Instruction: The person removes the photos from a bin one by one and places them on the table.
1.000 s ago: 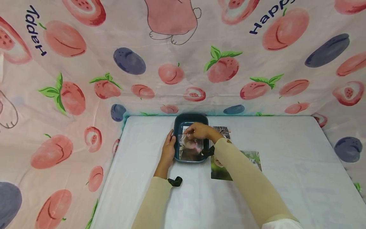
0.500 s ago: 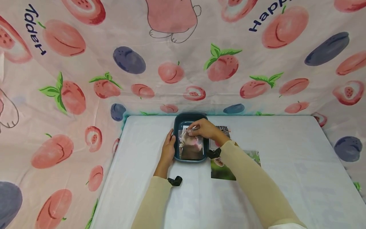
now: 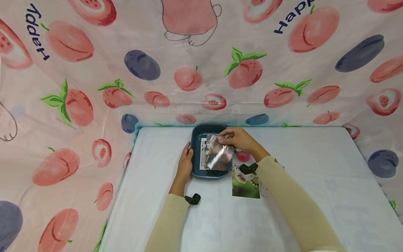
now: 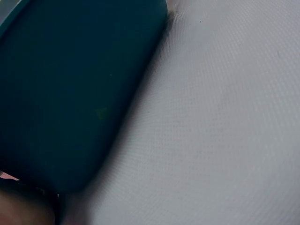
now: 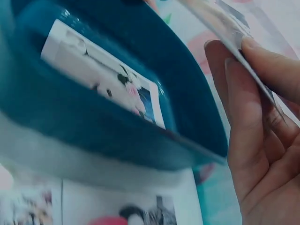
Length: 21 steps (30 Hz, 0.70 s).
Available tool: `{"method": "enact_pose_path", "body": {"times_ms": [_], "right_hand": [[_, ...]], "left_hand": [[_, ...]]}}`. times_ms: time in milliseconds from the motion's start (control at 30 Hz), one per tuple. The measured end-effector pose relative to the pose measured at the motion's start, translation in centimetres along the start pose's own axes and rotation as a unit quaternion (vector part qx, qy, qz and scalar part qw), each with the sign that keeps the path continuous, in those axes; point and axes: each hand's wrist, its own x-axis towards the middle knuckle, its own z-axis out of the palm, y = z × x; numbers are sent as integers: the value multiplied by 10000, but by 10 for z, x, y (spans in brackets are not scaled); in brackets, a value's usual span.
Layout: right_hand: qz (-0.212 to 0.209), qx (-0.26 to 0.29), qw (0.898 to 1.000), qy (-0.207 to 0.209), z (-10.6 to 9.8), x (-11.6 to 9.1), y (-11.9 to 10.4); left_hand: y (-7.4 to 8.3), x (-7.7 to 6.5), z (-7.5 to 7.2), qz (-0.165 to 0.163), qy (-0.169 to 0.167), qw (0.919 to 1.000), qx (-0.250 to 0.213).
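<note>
My left hand [image 3: 185,164] holds the left side of a dark blue tray [image 3: 196,168], with thumb and index finger at the rim; its other fingers are mostly hidden. The tray's outer wall [image 4: 70,93] fills much of the left wrist view. Over the tray's right part, my right hand [image 3: 240,140] pinches a glossy photo [image 3: 217,159] by its upper right corner. In the right wrist view, that photo appears nearly edge-on between thumb and fingers [image 5: 243,108]. Another photo with a white border [image 5: 108,75] lies flat in the tray, partly covered in the head view.
To the right of the tray lie a photo of an animal on green [image 3: 245,189] and one with a pink-red round shape [image 3: 242,156], partly under my right arm. A fruit-print cloth [image 3: 201,80] hangs behind the white table [image 3: 141,210].
My right hand has moved right with the glossy photo, uncovering the left part of the photo in the tray. The left hand stays at the tray's side.
</note>
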Motion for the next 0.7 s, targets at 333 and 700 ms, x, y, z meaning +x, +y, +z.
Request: {"method": "enact_pose_path", "body": {"times_ms": [333,700], "right_hand": [[315,183,9987,356,-46,-31,20],[613,-118,9954,721,-96,-56,61]], "left_hand": [[0,2,1,-57,96,9999,67],[2,1,2,-138,111,9998,115]]}}
